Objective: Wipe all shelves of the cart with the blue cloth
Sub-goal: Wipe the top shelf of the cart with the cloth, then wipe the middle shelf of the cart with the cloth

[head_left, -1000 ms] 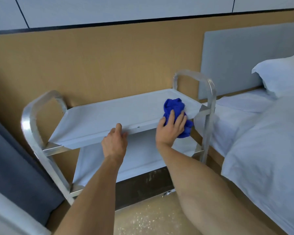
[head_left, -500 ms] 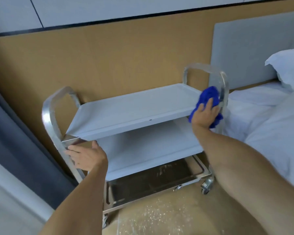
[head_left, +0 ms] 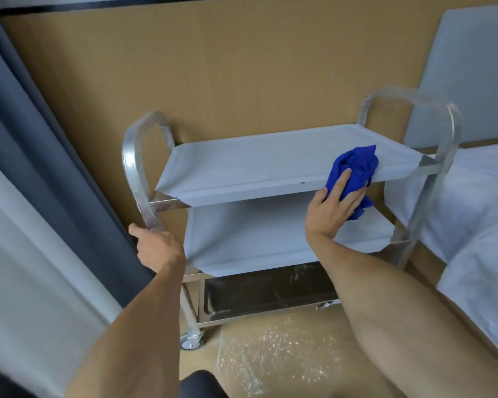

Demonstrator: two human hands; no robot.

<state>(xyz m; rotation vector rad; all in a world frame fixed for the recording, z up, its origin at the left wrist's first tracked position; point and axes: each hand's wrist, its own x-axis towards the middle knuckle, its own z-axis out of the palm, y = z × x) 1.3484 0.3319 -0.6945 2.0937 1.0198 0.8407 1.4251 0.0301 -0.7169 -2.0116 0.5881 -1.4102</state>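
A steel cart with three shelves stands against the tan wall. Its top shelf [head_left: 242, 165] and middle shelf [head_left: 256, 239] are pale grey, and the bottom shelf [head_left: 265, 291] is dark bare metal. The bunched blue cloth [head_left: 354, 165] lies on the front right edge of the top shelf. My right hand [head_left: 331, 205] presses on the cloth with fingers spread over it. My left hand [head_left: 156, 245] grips the lower part of the cart's left handle frame [head_left: 138, 173].
A bed [head_left: 477, 225] with white sheets sits close against the cart's right side, with a grey headboard [head_left: 472, 67] behind. A dark curtain [head_left: 41, 139] hangs at the left. A caster wheel [head_left: 191, 340] rests on the tan floor, which has shiny plastic film in front.
My right hand moved the cloth from the right handle post onto the top shelf's front right edge. My left hand closed on the left frame. The view pulled back and shifted.
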